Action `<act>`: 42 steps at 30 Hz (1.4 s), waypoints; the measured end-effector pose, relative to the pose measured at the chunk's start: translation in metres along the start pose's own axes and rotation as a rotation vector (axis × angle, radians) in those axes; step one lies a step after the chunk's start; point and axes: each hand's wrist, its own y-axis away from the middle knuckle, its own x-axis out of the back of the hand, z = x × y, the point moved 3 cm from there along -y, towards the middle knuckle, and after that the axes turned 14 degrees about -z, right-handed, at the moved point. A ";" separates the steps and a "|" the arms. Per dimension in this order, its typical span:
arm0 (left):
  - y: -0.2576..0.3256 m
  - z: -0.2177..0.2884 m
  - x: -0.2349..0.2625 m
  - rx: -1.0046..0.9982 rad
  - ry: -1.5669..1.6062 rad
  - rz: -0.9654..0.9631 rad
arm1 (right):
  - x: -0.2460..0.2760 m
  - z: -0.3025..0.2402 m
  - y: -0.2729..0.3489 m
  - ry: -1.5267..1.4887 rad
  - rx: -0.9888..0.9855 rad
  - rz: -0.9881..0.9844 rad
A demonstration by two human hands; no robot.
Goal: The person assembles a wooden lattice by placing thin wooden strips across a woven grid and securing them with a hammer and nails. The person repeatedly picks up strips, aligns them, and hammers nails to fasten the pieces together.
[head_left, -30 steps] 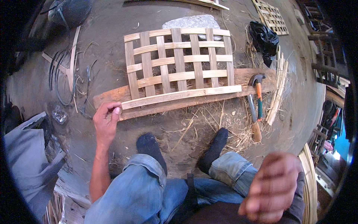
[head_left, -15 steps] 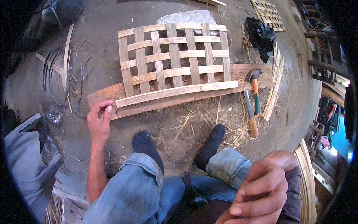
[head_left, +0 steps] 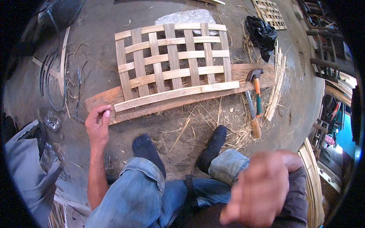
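Note:
A loosely woven panel of flat bamboo-like strips lies tilted over a long wooden board, its far edge by a pale stone. Along the panel's near edge runs a separate-looking pale strip, crossing the ends of the upright strips. My left hand is at this strip's left end, over the board. Its thumb and fingertips are drawn together; whatever they pinch is too small to make out. Above my right thigh, my right hand is raised and smeared by motion, away from the panel.
On the board's right end lean a claw hammer and a wooden-handled blade tool. Beyond are loose strips, a black plastic bag and another woven piece. Shavings litter the floor near my socked feet. Dark coiled bands lie left.
My right hand has gone from sharp to blurred, shifting slightly left and down. The floor scene sits slightly further left in view; my left hand stays at the strip's end.

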 end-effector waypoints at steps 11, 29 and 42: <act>-0.012 0.008 -0.026 -0.035 -0.354 -0.065 | -0.009 0.231 0.217 -0.345 -1.390 0.096; -0.027 0.106 -0.020 -0.134 0.230 -0.341 | -0.070 0.133 -0.050 -1.051 -0.623 0.135; -0.014 0.114 -0.027 -0.016 0.410 -0.156 | -0.130 0.116 -0.082 -1.197 -0.695 0.213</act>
